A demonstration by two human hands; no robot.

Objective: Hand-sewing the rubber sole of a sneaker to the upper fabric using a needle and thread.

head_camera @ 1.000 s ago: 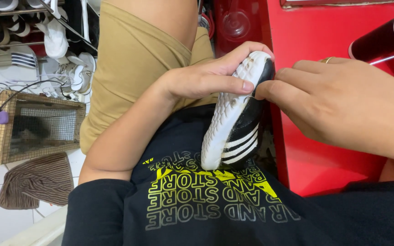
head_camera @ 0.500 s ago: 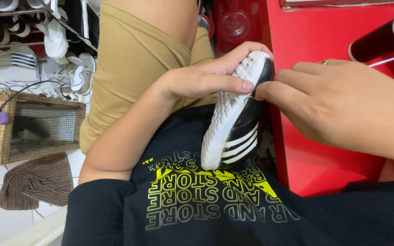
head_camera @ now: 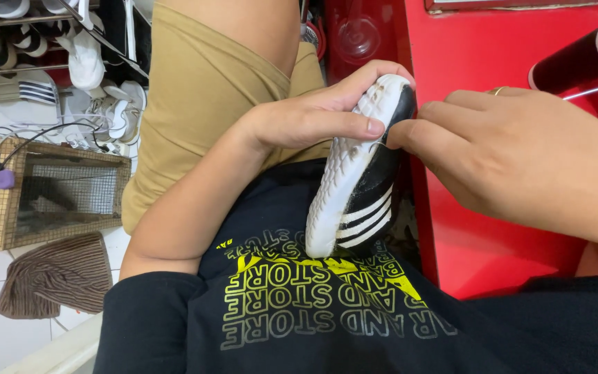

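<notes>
Two bare hands work on one black shoe (head_camera: 368,187) with white stripes and a white studded sole, seen from above by the person's own head camera. The left hand (head_camera: 306,118) is clenched around the toe end of the shoe: its thumb lies flat across the white sole, and its fingers curl over the tip from behind. The shoe stands nearly upright, toe up, with its heel end resting against the person's black shirt (head_camera: 327,312), which carries yellow and grey lettering. The right hand (head_camera: 513,156) comes in from the other side, its fingertips pinched together at the seam where the black upper meets the sole, just beside the left thumb's tip. A thin pale line, possibly a thread or a needle, shows between those pinched fingertips and the sole, but it is too fine to tell which. A ring (head_camera: 498,90) sits on one right-hand finger.

Behind the left fingers lie tan shorts (head_camera: 195,111) and a bare knee. Beyond the right hand's knuckles stands a red cabinet (head_camera: 479,48). Well away from the left wrist, on white floor tiles, sit a wire mesh cage (head_camera: 50,197) and a brown striped cloth (head_camera: 57,277), with pale shoes (head_camera: 84,62) on a rack farther off.
</notes>
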